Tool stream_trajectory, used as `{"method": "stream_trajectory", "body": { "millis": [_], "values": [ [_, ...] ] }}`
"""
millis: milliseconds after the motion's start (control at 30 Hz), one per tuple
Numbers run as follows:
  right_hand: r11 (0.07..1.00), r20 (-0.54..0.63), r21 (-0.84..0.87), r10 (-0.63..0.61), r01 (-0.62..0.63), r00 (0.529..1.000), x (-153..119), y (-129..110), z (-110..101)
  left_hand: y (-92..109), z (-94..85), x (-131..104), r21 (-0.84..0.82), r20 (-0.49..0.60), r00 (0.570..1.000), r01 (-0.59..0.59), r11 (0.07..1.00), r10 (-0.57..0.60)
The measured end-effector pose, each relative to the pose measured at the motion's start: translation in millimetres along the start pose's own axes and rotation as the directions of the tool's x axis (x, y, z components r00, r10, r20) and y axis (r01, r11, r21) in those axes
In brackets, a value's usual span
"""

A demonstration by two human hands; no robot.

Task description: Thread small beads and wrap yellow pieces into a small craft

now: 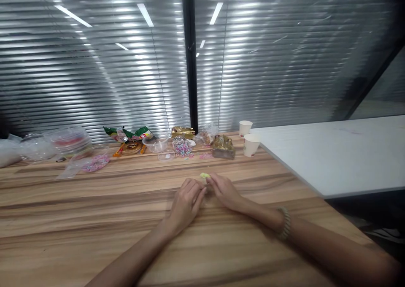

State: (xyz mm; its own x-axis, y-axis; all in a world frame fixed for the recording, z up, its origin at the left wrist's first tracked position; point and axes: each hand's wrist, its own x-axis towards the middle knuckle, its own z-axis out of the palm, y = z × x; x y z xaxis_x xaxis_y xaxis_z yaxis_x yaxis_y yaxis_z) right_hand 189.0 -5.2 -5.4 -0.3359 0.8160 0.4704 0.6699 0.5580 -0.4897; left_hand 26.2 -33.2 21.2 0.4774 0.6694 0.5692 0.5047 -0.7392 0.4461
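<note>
Above the middle of the wooden table, my two hands meet at a small yellow-green piece (205, 175) with a paler part below it. Its exact kind is too small to make out. My right hand (224, 190) pinches it from the right between thumb and fingers. From the left, my left hand (187, 200) has its fingers curled and its thumb and fingertips pressed together at the lower, pale end. The fingertips partly cover the piece. A braided bracelet (285, 223) circles my right wrist.
Along the back of the wooden table (95, 219) stand paper cups (251, 145), a gold block-like packet (223, 147), a clear bowl (156, 143), a pile of small pink and blue bits (182, 146), green wrappers (137, 134) and stacked plastic lids (70, 141). A white table (341, 152) adjoins on the right.
</note>
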Motion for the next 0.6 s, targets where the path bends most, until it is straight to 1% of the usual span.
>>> {"method": "stream_trajectory", "body": {
  "millis": [67, 100, 133, 167, 200, 233, 300, 333, 367, 400, 467, 533, 600],
  "values": [
    [1.000, -0.017, 0.016, 0.000, 0.001, 1.000, 0.0, 1.1, 0.1, -1.4, 0.4, -2.2, -0.009, 0.003, 0.992, -0.129, 0.992, 0.129],
    [1.000, -0.024, 0.022, 0.000, 0.001, 1.000, -0.2, 1.4, 0.1, -2.1, 0.1, -3.0, -0.034, 0.008, 0.985, -0.173, 0.984, 0.173],
    [1.000, -0.028, 0.026, 0.000, 0.001, 1.000, -0.5, 1.6, 0.0, -2.5, -0.5, -3.6, -0.070, 0.015, 0.981, -0.194, 0.979, 0.195],
    [1.000, -0.029, 0.029, 0.000, 0.001, 1.000, -0.8, 1.7, -0.1, -2.6, -1.4, -3.8, -0.112, 0.025, 0.981, -0.190, 0.975, 0.194],
    [1.000, -0.030, 0.031, 0.002, -0.001, 1.000, -1.1, 1.7, -0.2, -2.4, -2.4, -3.7, -0.158, 0.036, 0.986, -0.158, 0.975, 0.165],
    [0.999, -0.033, 0.035, 0.006, -0.004, 0.999, -1.4, 1.7, -0.2, -1.9, -3.4, -3.2, -0.207, 0.047, 0.993, -0.098, 0.973, 0.110],
    [0.999, -0.038, 0.043, 0.016, -0.014, 0.999, -1.9, 1.6, 0.0, -0.8, -4.4, -1.3, -0.320, 0.078, 0.995, 0.079, 0.944, -0.057],
    [0.999, -0.041, 0.043, 0.019, -0.018, 0.999, -2.0, 1.7, 0.1, -0.7, -4.2, 0.0, -0.388, 0.106, 0.984, 0.175, 0.905, -0.145],
    [0.999, -0.044, 0.038, 0.020, -0.018, 0.999, -2.2, 1.7, 0.3, -1.1, -3.4, 1.5, -0.462, 0.147, 0.963, 0.267, 0.846, -0.223],
    [0.999, -0.046, 0.029, 0.016, -0.015, 0.999, -2.4, 1.8, 0.4, -2.2, -2.2, 2.8, -0.538, 0.205, 0.936, 0.351, 0.766, -0.285],
    [1.000, -0.045, 0.005, -0.015, 0.015, 0.999, -2.8, 1.8, 0.4, -6.2, 1.4, 4.9, -0.665, 0.331, 0.872, 0.487, 0.565, -0.362],
    [0.998, -0.038, -0.019, -0.066, 0.065, 0.997, -3.6, 1.6, 0.2, -11.9, 4.9, 5.9, -0.735, 0.420, 0.808, 0.570, 0.367, -0.414],
    [0.992, -0.013, -0.038, -0.124, 0.124, 0.992, -4.5, 1.5, 0.1, -17.2, 7.3, 6.0, -0.774, 0.447, 0.768, 0.589, 0.231, -0.459]
  ]
}}
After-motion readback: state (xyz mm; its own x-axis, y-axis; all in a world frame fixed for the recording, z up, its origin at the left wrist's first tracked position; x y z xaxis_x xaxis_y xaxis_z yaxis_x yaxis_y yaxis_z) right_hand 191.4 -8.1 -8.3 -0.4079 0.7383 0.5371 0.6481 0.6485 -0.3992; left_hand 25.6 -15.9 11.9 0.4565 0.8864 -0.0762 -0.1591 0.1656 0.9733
